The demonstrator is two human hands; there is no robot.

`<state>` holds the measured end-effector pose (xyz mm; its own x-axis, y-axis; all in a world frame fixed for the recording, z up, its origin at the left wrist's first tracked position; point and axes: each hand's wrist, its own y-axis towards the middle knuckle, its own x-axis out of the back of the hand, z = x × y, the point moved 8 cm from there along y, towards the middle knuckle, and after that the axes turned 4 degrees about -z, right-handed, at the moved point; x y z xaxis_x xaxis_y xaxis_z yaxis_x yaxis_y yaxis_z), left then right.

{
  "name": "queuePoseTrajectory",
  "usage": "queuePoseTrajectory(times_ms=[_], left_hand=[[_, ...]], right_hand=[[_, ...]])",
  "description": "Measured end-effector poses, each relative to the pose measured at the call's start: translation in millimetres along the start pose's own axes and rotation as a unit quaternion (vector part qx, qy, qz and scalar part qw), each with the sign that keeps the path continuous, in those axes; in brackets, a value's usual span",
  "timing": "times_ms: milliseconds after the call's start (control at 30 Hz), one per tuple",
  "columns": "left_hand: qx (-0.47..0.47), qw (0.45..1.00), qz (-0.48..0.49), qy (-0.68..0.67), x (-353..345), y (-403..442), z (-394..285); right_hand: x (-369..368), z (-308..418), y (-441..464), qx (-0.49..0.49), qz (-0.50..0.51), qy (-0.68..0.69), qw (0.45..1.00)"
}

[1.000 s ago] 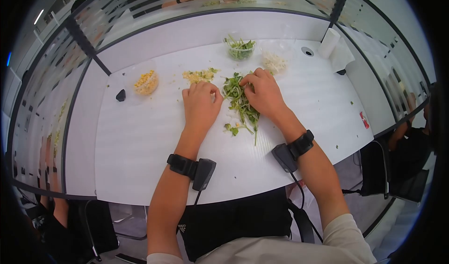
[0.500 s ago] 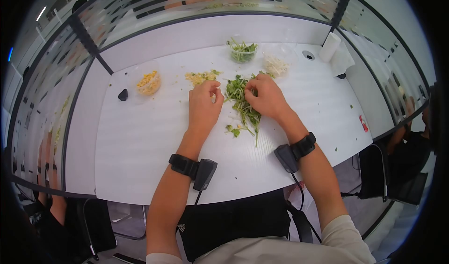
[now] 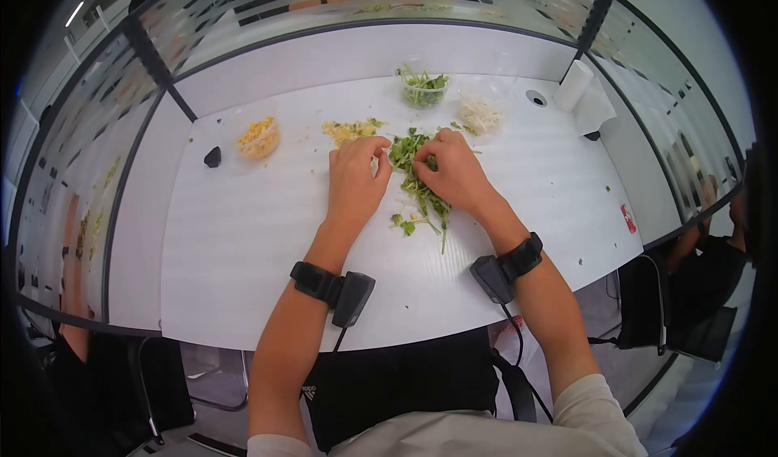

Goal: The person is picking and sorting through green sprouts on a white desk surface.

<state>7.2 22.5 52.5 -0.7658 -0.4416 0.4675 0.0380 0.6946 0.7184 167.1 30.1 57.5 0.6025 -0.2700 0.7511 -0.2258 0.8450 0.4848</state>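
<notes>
A heap of leafy green herb stems (image 3: 431,194) lies on the white table in front of me. My right hand (image 3: 459,172) is at its right side, thumb and fingers pinched together on the herbs. To the left of the heap is my left hand (image 3: 355,173), its thumb and forefinger curled close together at the heap's edge. Anything between those left fingertips is too small to make out. Just beyond the left hand lies a patch of yellow bits mixed with green (image 3: 348,131). A few loose leaves (image 3: 407,224) lie at the heap's near end.
At the back stand a clear bowl of greens (image 3: 423,92) and a clear container of pale white strands (image 3: 481,117). A container of yellow pieces (image 3: 259,138) and a small black object (image 3: 212,157) are at left. A paper roll (image 3: 574,84) and a red wrapper (image 3: 628,219) are at right.
My right hand has shifted slightly left over the herb heap. My left fingertips have moved a little right, toward the heap. The bowls have stayed in place.
</notes>
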Motion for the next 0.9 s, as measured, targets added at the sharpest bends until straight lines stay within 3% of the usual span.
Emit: queuePoseTrajectory(times_ms=[133,200,333,400,500,567,667,900], left_hand=[[0.002,1.0,0.003,0.002,1.0,1.0,-1.7],[-0.021,1.0,-0.006,-0.005,2.1,1.1,-3.4],[-0.028,1.0,-0.001,0.007,1.5,1.0,-3.4],[-0.026,1.0,-0.003,0.011,1.3,0.4,-3.9],[-0.006,1.0,-0.001,0.016,0.9,0.2,-0.7],[0.009,1.0,0.003,0.002,0.3,0.0,1.8],[0.015,1.0,0.01,-0.013,-0.1,0.2,0.3],[-0.006,1.0,0.011,-0.009,-0.8,0.0,-3.7]], right_hand=[[5.1,-12.9,3.7,-0.046,-0.049,0.061,0.996],[18.7,-27.1,3.8,-0.08,-0.126,0.052,0.987],[20.5,-40.5,5.5,-0.128,-0.102,0.039,0.986],[23.1,-33.1,5.5,-0.102,-0.115,0.039,0.987],[10.0,-20.2,3.3,-0.135,-0.039,0.125,0.982],[2.7,-4.7,-0.8,-0.073,-0.004,0.02,0.997],[-3.8,-1.8,-5.1,-0.061,-0.002,-0.019,0.998],[-7.4,0.1,-3.9,-0.042,0.007,-0.003,0.999]])
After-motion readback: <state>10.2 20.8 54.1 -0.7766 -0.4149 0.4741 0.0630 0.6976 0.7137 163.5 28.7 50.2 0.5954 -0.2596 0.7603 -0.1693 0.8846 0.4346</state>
